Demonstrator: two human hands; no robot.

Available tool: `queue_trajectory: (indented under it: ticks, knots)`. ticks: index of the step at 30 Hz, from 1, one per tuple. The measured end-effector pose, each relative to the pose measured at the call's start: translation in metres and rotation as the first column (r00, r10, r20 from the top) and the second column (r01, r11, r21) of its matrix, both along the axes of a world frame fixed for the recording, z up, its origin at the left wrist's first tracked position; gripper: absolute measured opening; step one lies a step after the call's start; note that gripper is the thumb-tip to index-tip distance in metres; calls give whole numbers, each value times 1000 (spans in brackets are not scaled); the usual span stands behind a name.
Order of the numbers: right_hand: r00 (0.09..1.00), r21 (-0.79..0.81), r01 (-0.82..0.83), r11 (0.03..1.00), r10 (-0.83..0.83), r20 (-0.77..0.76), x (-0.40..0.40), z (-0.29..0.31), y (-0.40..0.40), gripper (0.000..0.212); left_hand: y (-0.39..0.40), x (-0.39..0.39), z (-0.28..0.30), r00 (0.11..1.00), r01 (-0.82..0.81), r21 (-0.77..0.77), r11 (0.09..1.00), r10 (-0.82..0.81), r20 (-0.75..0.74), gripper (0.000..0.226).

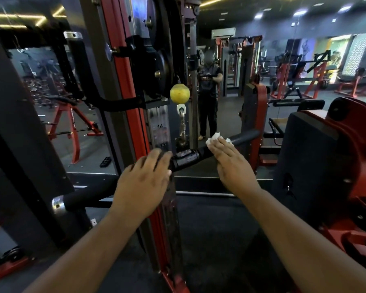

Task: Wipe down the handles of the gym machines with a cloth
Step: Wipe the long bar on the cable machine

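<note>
Both forearms are bare right up to the frame's lower edge, no sleeves reaching them, and the left hand [145, 182] and right hand [230, 161] are ungloved, without rings or watch.

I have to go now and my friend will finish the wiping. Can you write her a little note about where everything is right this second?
Left hand: gripping the left part of the black bar handle, holding it steady.
Right hand: pressing the white cloth onto the bar, just right of the middle collar.
The bar hangs from the metal clip under the yellow ball on the red cable machine.
Done: can't tell how much is already wiped.
Left: the far right end of the bar looks untouched by the cloth; then the left grip, then the other machines' handles.
</note>
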State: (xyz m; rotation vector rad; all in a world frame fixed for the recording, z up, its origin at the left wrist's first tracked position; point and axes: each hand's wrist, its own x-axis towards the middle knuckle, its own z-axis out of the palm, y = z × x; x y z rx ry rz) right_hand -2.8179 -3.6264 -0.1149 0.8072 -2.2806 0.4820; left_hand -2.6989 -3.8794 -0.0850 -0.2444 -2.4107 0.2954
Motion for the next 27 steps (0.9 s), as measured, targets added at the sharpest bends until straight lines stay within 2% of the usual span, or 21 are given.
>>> queue_trajectory:
  ticks: [3, 6, 8, 11, 15, 17, 19, 21, 24, 27]
  knots:
    - [996, -78, 88, 993, -85, 39, -8, 5, 16, 65, -9, 7, 15, 992, -123, 3, 992, 123, -31, 49]
    - [988, -148, 130, 981, -115, 102, -5, 9, 6, 59, -11, 5, 22, 967, -234, -54, 971, 238, 88, 63]
    - [994, -89, 87, 992, -80, 80, 7, 8, -19, 60, -13, -2, 24, 959, -248, -86, 965, 257, 119, 70]
    - [999, 30, -8, 1000, 9, -34, 14, -6, -43, 56, -17, -7, 26, 953, -258, -85, 962, 268, 143, 72]
    - [995, 111, -32, 993, 42, -92, -2, -10, -12, 67, -21, -8, 29, 948, -243, -70, 967, 253, 191, 68]
    - [996, 27, 68, 997, -66, -59, -10, -6, 17, 71, -22, -8, 29, 954, -216, -46, 975, 221, 202, 63]
    - [972, -62, 234, 970, -233, 19, -17, 1, 38, 69, -20, -7, 26, 961, -201, -38, 979, 204, 187, 60]
    - [951, -140, 307, 941, -299, 77, -18, 4, 40, 67, -18, -8, 24, 965, -194, -40, 980, 198, 171, 63]
    - [983, -144, 179, 973, -171, 66, 5, 1, 3, 69, -16, -10, 21, 970, -177, -29, 984, 179, 163, 65]
    - [1000, 13, -20, 1000, 20, -17, 28, -13, -34, 64, -12, -10, 19, 973, -174, -21, 985, 175, 153, 63]
